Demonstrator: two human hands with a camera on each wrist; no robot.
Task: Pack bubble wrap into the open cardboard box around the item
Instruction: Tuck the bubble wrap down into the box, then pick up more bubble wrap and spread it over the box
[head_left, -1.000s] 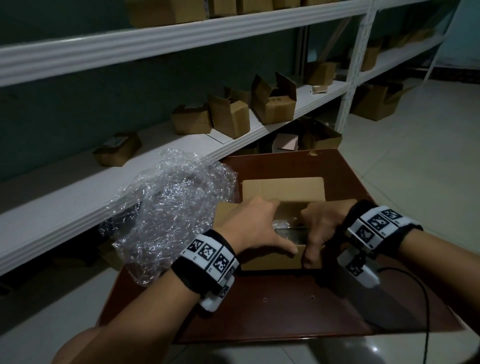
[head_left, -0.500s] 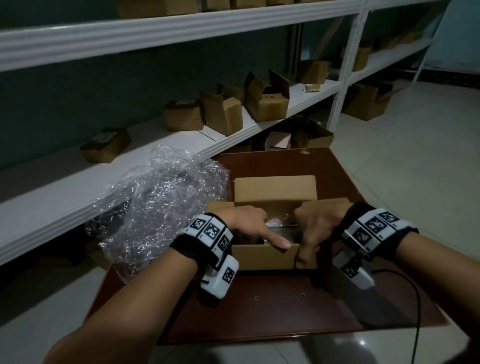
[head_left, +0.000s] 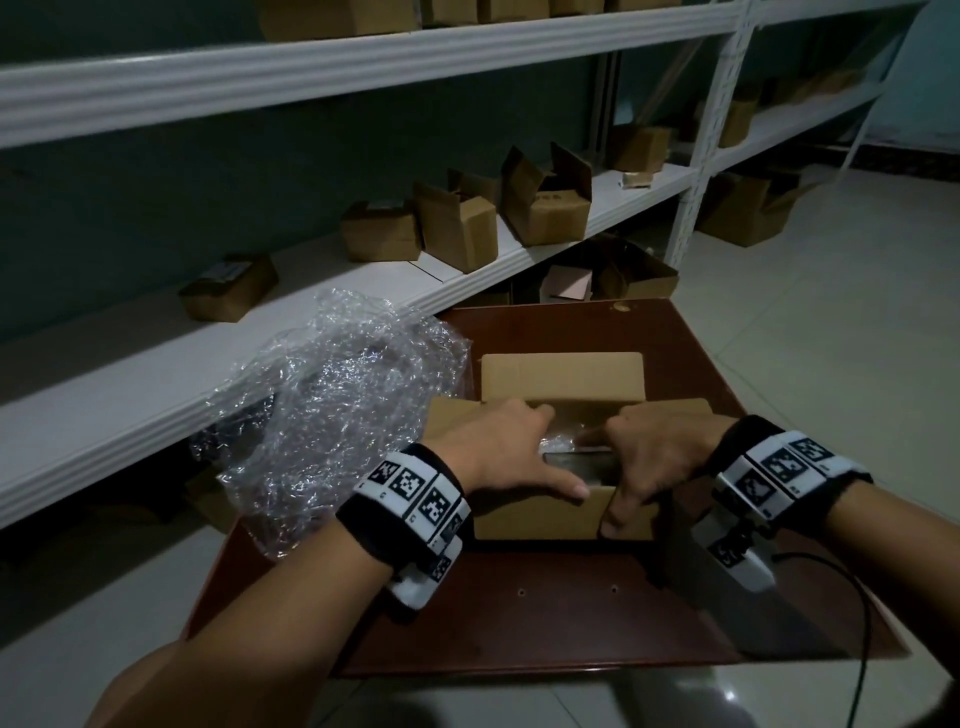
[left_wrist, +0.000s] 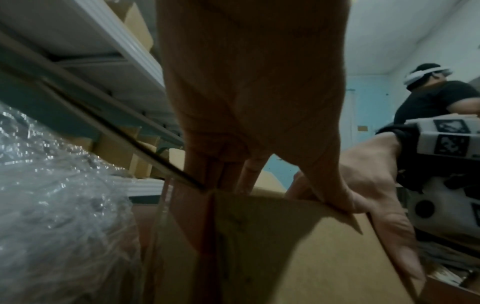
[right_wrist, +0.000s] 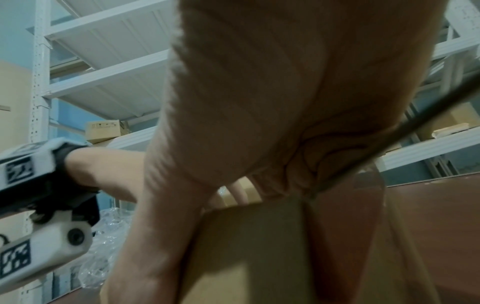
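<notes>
The open cardboard box (head_left: 561, 382) stands on a dark red table (head_left: 571, 613). Inside it a dark item (head_left: 576, 462) shows with a bit of bubble wrap (head_left: 558, 442) beside it. My left hand (head_left: 504, 452) reaches into the box's left side, fingers straight down behind the near wall (left_wrist: 285, 257), thumb along its rim. My right hand (head_left: 652, 460) straddles the near wall at the right, fingers hidden inside, thumb (head_left: 615, 519) pressed on the outer face. A large loose heap of bubble wrap (head_left: 337, 415) lies left of the box.
White shelving (head_left: 363, 291) with several small cardboard boxes (head_left: 457, 228) runs along the left and behind the table. More boxes sit on the tiled floor (head_left: 831, 338) at the right. In the left wrist view another person (left_wrist: 436, 98) stands at the far right.
The left hand drew back from lying over the box opening; its fingers now dip in at the left and its thumb lies on the near rim. The right hand has hardly moved.
</notes>
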